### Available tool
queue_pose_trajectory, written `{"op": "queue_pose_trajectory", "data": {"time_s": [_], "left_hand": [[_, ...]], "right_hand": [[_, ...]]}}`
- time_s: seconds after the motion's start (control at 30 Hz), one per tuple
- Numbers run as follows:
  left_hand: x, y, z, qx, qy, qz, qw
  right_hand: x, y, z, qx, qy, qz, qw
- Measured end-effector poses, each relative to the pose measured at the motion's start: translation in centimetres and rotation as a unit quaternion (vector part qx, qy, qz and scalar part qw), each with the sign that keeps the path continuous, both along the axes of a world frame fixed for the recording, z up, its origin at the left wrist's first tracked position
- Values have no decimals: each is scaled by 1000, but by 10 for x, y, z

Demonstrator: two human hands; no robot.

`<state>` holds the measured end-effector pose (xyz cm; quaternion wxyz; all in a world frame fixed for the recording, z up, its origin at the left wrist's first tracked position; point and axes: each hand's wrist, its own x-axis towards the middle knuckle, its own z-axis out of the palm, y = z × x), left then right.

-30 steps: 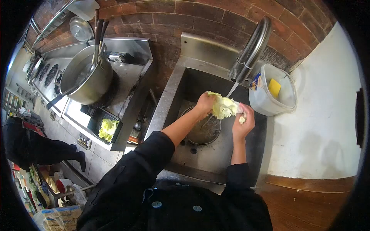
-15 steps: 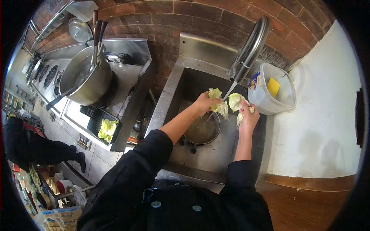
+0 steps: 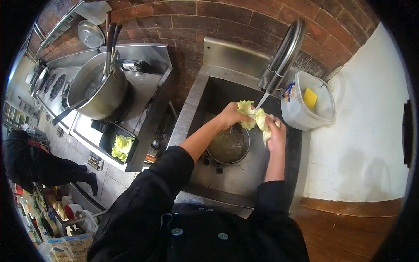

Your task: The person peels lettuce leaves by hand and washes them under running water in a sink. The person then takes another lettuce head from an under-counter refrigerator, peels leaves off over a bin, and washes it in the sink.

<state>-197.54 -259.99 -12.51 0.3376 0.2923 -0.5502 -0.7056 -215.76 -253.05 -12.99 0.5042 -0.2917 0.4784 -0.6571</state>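
Note:
Pale green lettuce leaves [image 3: 261, 120] are held in both hands under the stream of water from the curved metal faucet [image 3: 286, 52]. My left hand [image 3: 233, 117] is closed on the left part of the leaves. On their right part, my right hand [image 3: 276, 134] is closed with its fingers wrapped round them. Beneath my hands a round pan [image 3: 228, 148] with water in it sits in the steel sink [image 3: 227, 180]. More lettuce [image 3: 122, 147] lies in a black tray [image 3: 107, 139] left of the sink.
A large pot [image 3: 98, 94] with long-handled utensils stands on the stove [image 3: 144, 81]. Right of the faucet is a white plastic tub [image 3: 297, 107] with a yellow sponge [image 3: 310, 98]. At the far left stands another person [image 3: 48, 166] in dark clothes.
My hands have come closer together, and the leaves that were apart now touch or overlap under the water. My right hand has moved slightly left and down.

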Motion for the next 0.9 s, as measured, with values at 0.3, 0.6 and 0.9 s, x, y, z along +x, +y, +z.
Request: {"op": "queue_pose_trajectory", "data": {"time_s": [0.3, 0.6, 0.9], "left_hand": [[6, -4, -8, 273, 143, 6, 951], [4, 1, -18, 261, 157, -32, 952], [-17, -6, -5, 290, 147, -42, 945]], "right_hand": [[-6, -8, 31, -16, 55, 53, 997], [-23, 18, 50, -30, 77, -97, 992], [-42, 42, 57, -23, 166, -181, 969]]}}
